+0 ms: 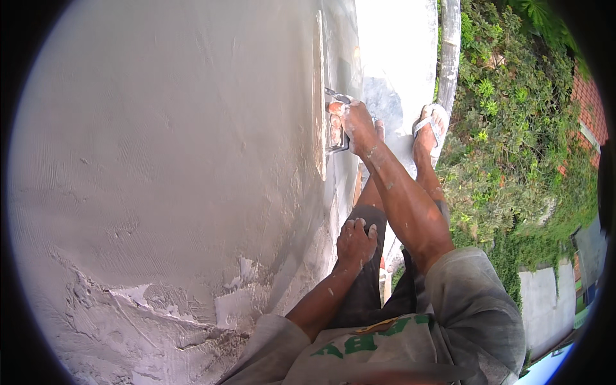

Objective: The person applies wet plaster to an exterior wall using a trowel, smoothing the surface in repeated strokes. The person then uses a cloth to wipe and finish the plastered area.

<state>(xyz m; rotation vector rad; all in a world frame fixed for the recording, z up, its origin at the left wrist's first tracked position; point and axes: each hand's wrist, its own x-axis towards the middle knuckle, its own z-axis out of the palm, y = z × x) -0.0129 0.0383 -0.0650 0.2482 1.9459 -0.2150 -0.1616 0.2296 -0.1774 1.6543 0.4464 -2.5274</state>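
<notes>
A wall of wet grey plaster [160, 128] takes up the left side, smooth above and rough lower down. My right hand [350, 125] is closed around the handle of a plastering trowel [319, 77]. Seen nearly edge-on, the long blade lies along the wall's surface; whether it touches all along cannot be made out. Plaster specks my right forearm. My left hand [357, 244] rests on my dark-trousered knee with its fingers loosely bent and apart, holding nothing. Its fingertips are whitened with plaster.
Rough, ridged plaster [141, 308] with broken patches covers the lower wall. My sandalled foot [431, 125] stands on a pale, brightly lit surface [401, 38] beside a grey pole [450, 45]. Green bushes [507, 128] grow beyond, with a brick-red roof [587, 102] and a pale wall [545, 308] further right.
</notes>
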